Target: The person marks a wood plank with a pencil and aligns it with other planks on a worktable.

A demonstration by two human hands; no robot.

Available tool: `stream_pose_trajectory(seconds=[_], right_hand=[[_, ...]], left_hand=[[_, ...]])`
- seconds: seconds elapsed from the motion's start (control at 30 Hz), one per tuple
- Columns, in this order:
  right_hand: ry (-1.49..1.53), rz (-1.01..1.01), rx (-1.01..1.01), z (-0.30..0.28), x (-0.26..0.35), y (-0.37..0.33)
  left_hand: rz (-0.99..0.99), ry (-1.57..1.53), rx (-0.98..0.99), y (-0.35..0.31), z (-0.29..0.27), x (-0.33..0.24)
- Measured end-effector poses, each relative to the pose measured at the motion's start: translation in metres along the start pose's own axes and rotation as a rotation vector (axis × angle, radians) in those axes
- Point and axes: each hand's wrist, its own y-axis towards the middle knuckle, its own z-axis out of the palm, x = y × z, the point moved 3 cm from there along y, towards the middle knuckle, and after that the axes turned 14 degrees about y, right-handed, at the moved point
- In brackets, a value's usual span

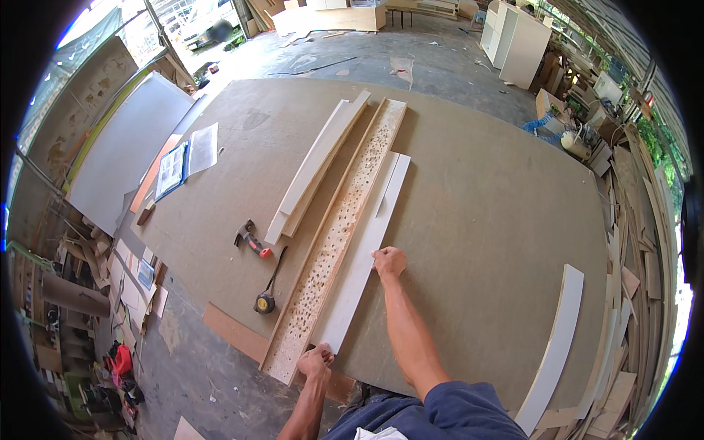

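A narrow white board point(358, 273) lies lengthwise against the right side of a long wooden channel point(331, 227) with a speckled, pitted inside face. My left hand point(315, 359) is closed at the near end of the white board, next to the channel's rim. Farther up, my right hand point(389, 262) pinches the board's right edge, its fingers closed. A thin dark line or slender piece shows on the far part of the board; I cannot tell which. Left of the channel lie a hammer point(253, 240) with a black and red handle and a tape measure point(265, 302), its strip partly out.
Everything rests on a large brown worktable point(484, 220). Pale strips point(319, 167) are stacked left of the channel, near a blue folder point(172, 170) with papers. Another white strip point(554, 345) lies along the right edge. Scrap timber point(645, 264) is piled beyond it.
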Motion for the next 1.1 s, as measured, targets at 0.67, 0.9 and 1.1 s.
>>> stream_pose_trajectory(seconds=[0.67, 0.9, 1.1], right_hand=[[0.096, 0.065, 0.050, 0.000, 0.023, 0.009], [0.006, -0.037, -0.041, -0.006, 0.001, 0.030], [-0.210, -0.018, -0.108, 0.006, 0.005, -0.037]], left_hand=[[0.013, -0.047, -0.008, 0.010, 0.016, -0.005], [0.002, -0.034, 0.054, 0.016, 0.034, -0.005], [-0.028, -0.051, -0.004, 0.018, 0.019, -0.007]])
